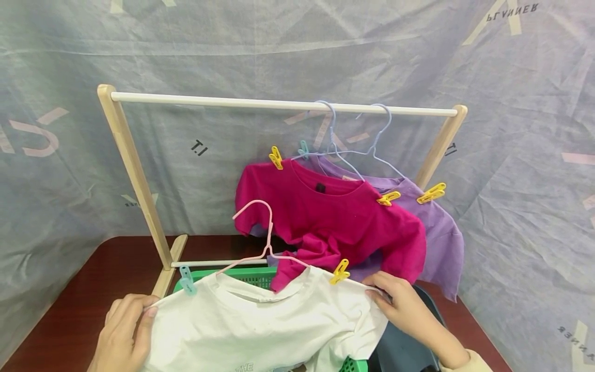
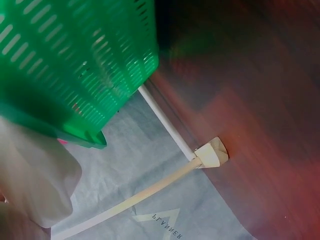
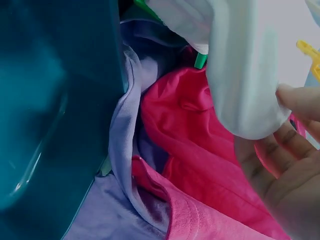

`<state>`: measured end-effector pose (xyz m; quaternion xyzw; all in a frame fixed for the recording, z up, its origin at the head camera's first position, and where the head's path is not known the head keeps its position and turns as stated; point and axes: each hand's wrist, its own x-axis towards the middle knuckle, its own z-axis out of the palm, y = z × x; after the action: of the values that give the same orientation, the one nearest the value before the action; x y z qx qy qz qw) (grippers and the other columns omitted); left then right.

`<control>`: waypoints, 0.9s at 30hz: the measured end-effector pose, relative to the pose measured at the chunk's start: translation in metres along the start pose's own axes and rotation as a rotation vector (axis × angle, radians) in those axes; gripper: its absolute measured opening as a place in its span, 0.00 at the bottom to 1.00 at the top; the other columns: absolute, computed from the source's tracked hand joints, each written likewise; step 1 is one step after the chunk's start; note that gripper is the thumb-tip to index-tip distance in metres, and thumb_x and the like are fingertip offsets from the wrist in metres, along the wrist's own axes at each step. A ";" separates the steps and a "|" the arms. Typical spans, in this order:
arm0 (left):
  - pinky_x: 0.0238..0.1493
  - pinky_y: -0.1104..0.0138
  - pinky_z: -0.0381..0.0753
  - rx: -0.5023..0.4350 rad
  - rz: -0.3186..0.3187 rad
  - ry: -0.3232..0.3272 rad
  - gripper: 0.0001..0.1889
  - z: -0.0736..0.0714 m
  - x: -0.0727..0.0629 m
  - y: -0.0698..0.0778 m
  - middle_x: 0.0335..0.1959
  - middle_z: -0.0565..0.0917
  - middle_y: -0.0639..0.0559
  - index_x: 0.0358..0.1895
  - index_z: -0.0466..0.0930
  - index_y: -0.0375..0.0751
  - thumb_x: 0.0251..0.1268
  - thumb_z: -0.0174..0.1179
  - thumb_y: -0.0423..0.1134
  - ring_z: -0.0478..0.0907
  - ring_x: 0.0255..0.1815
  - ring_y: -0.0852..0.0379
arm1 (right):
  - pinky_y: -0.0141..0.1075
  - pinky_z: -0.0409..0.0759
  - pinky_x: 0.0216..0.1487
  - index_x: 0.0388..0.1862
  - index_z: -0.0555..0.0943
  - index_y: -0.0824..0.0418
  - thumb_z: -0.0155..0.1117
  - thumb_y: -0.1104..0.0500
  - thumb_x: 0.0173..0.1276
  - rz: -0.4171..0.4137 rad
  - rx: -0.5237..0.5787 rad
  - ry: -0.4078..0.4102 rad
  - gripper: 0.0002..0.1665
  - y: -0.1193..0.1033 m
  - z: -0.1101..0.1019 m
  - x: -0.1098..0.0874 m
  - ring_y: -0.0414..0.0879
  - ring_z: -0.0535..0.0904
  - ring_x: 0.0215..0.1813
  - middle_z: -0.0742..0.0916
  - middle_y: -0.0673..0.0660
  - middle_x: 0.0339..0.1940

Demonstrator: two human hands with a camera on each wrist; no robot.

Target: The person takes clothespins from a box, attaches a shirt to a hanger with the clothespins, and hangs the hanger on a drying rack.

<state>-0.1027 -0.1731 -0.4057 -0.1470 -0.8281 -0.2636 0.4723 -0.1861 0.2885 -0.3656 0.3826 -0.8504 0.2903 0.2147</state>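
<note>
A white T-shirt is spread between my two hands, over a green basket. My left hand pinches the end of its left sleeve between thumb and fingers. At the other sleeve my right hand does the same; the right wrist view shows the thumb on the white cloth. Inside the neck sits a pink hanger, its hook pointing up. A light blue clothespin grips the left shoulder, a yellow clothespin the right.
Behind stands a rack with a white rod and wooden posts. A magenta T-shirt and a purple T-shirt hang there, clipped to blue hangers. The green basket and a dark blue bin stand on the brown table.
</note>
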 end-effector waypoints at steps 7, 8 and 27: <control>0.40 0.75 0.56 -0.020 0.019 -0.010 0.23 -0.001 0.006 -0.001 0.29 0.76 0.48 0.30 0.77 0.31 0.70 0.42 0.49 0.64 0.34 0.63 | 0.18 0.65 0.27 0.34 0.79 0.53 0.66 0.72 0.47 -0.025 -0.156 0.066 0.18 -0.005 -0.002 -0.003 0.28 0.67 0.25 0.79 0.42 0.28; 0.39 0.75 0.56 -0.019 0.018 -0.014 0.23 -0.002 0.007 0.000 0.29 0.76 0.48 0.31 0.77 0.31 0.70 0.42 0.49 0.64 0.34 0.62 | 0.18 0.65 0.27 0.34 0.80 0.53 0.66 0.71 0.47 -0.027 -0.184 0.070 0.18 -0.005 -0.002 -0.003 0.29 0.67 0.25 0.80 0.42 0.29; 0.36 0.72 0.54 0.052 -0.029 -0.125 0.07 -0.008 0.044 0.006 0.33 0.77 0.47 0.37 0.77 0.31 0.63 0.50 0.31 0.65 0.36 0.55 | 0.32 0.74 0.35 0.37 0.82 0.59 0.46 0.60 0.61 -0.176 -0.345 0.250 0.16 -0.013 -0.024 0.027 0.41 0.77 0.34 0.82 0.49 0.32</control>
<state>-0.1168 -0.1732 -0.3628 -0.1390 -0.8646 -0.2392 0.4194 -0.1892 0.2832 -0.3278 0.3741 -0.8176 0.1656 0.4051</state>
